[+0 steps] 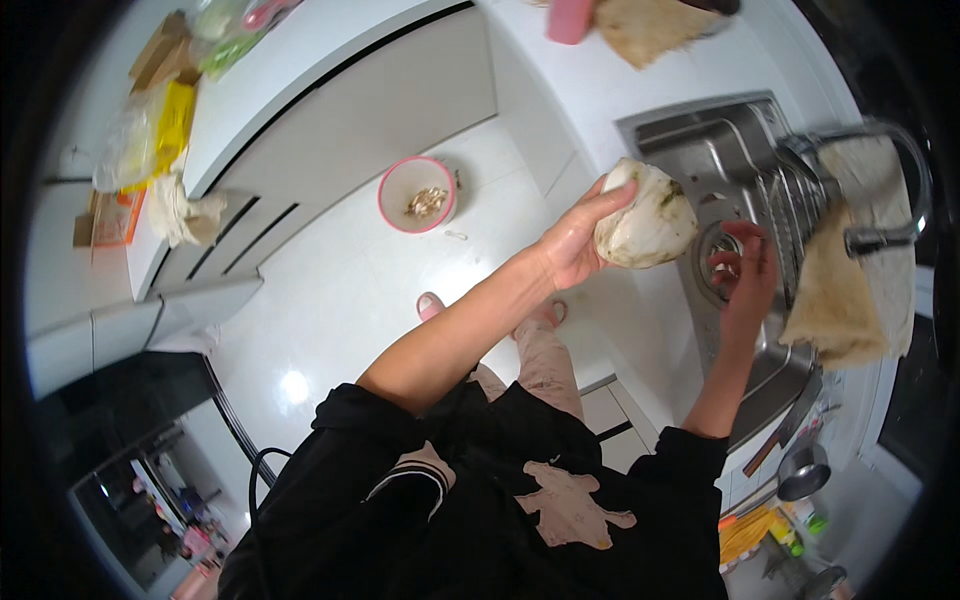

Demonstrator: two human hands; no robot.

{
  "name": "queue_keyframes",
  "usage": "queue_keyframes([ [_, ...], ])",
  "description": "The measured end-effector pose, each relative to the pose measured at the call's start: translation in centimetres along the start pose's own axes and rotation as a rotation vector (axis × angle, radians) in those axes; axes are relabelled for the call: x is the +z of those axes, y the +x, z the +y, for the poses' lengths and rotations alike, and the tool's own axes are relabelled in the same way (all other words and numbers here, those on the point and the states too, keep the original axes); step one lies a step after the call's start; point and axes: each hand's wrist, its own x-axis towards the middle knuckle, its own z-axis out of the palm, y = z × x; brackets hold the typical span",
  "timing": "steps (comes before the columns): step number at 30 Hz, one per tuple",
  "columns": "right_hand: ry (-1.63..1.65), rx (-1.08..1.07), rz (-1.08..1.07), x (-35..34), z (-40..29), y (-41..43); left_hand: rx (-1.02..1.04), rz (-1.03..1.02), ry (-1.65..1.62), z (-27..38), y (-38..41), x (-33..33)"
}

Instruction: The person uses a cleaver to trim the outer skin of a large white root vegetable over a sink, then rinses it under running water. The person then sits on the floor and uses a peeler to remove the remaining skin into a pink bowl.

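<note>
My left hand (581,232) grips a large, pale, rounded piece of food (646,217), its wet-looking surface marked with brown and dark green patches. Its exact kind is unclear. It is held above the near edge of the stainless steel sink (739,390). Over the sink's round drain (709,262) is my right hand (750,262), fingers bent and apart, with nothing visible in them. Small dark bits lie in the basin. A wire rack (787,217) stands along its far side, beside the curved chrome faucet (885,244).
A tan cloth (840,307) drapes the sink's far edge. A cleaver-like knife (787,424) and a saucepan (802,472) lie to the right. On the floor stands a pink-rimmed bin (416,172) with scraps inside. Bags and a yellow packet (176,120) sit on the left counter.
</note>
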Motion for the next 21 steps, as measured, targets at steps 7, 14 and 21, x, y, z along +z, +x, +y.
queue_keyframes([
  [7, 0.086, 0.086, -0.211, 20.9, 4.3, -5.3, 0.106, 0.012, -0.285, 5.7, -8.8, -12.1],
  [14, 0.088, 0.180, -0.454, 37.4, 12.4, -10.1, 0.189, 0.000, -0.335, 10.5, -17.4, -27.4],
  [21, -0.036, 0.227, -0.695, 45.4, 23.0, -8.5, 0.272, 0.246, -0.176, 9.9, -16.9, -40.7],
])
